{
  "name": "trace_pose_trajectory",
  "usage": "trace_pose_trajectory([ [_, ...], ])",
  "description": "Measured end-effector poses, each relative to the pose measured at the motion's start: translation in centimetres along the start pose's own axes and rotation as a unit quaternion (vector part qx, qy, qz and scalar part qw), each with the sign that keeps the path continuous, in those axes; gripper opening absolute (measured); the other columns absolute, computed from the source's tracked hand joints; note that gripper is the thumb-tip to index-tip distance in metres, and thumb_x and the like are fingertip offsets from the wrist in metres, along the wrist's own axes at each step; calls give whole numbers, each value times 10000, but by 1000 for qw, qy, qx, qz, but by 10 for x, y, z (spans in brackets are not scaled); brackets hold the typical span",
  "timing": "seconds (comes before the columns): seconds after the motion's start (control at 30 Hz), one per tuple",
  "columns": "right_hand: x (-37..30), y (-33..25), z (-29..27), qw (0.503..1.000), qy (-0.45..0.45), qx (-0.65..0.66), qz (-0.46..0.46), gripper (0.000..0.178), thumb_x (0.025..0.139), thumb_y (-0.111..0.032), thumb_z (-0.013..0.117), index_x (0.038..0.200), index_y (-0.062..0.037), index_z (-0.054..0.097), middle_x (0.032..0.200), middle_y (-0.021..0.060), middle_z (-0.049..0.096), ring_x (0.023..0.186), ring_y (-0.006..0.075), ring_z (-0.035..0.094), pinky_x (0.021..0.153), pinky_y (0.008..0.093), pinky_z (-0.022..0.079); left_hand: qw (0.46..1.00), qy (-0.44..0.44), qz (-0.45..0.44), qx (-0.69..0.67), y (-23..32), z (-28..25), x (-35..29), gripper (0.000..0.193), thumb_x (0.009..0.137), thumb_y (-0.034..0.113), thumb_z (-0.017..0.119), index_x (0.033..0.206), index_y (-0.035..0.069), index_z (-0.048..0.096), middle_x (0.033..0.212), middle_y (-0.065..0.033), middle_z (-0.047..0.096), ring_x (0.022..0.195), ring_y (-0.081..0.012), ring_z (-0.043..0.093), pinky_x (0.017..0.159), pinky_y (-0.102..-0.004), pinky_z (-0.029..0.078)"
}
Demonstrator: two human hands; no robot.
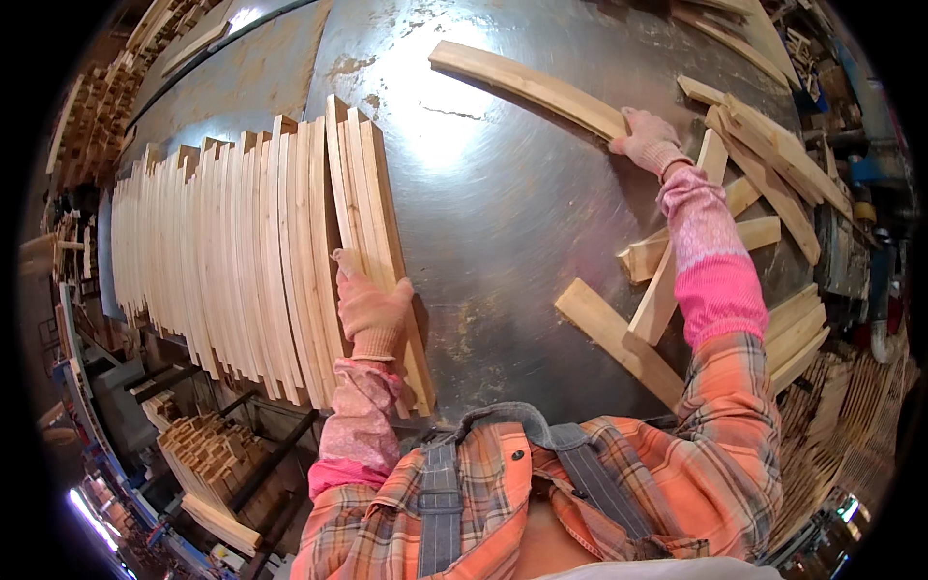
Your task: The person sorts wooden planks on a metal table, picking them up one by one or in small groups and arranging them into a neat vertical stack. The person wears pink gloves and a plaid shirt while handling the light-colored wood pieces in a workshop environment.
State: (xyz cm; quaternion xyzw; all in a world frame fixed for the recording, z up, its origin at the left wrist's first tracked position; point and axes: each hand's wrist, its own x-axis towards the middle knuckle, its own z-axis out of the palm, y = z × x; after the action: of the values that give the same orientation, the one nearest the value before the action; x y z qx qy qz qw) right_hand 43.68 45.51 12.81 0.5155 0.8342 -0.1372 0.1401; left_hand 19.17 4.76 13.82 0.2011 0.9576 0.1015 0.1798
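Observation:
My left hand (372, 311), in a pale knit glove, is closed around several upright wooden strips (372, 203) at the right end of a long row. Its thumb lies on their right side, its fingers on the left. These strips lean slightly apart from the tightly packed row of wooden strips (232, 261). Stretched far to the right, my gloved right hand (650, 141) grips the near end of a single wooden strip (527, 85). That strip slants away to the upper left across the metal table (483, 251). The right fingertips are partly hidden behind the strip's end.
A loose pile of wooden strips (768, 159) lies crisscrossed at the right. One strip (619, 343) lies slanted near the table's front edge. Stacked wood (217, 449) stands below the table at the left, and more stacks (101, 106) rise at the far left.

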Motion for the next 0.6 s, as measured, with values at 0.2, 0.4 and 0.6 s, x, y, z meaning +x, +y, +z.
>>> trace_pose_trajectory([
  [0.2,8,-10,5,904,-15,392,-171,367,992,-330,654,1180,-16,684,925,111,705,866,226,698,785,339,561,1000,14,9,-3,2,2,5,1146,741,295,839,1627,19,167,1542,-254,430,1320,-452,545,1094,-488,477],
  [0.4,-108,-71,32,631,-219,744,22,476,1076,-436,541,1216,14,602,875,123,690,724,230,691,674,368,616,999,17,25,-30,-10,5,-1,1106,751,271,832,1620,23,194,1540,-256,428,1325,-449,538,1101,-466,475],
  [0.6,-173,-97,75,526,-224,820,41,465,1058,-431,553,1171,13,630,943,125,694,741,220,680,695,364,591,977,-6,184,112,-3,-11,7,948,774,273,785,1566,2,341,1565,-211,404,1420,-416,437,1140,-477,421],
])
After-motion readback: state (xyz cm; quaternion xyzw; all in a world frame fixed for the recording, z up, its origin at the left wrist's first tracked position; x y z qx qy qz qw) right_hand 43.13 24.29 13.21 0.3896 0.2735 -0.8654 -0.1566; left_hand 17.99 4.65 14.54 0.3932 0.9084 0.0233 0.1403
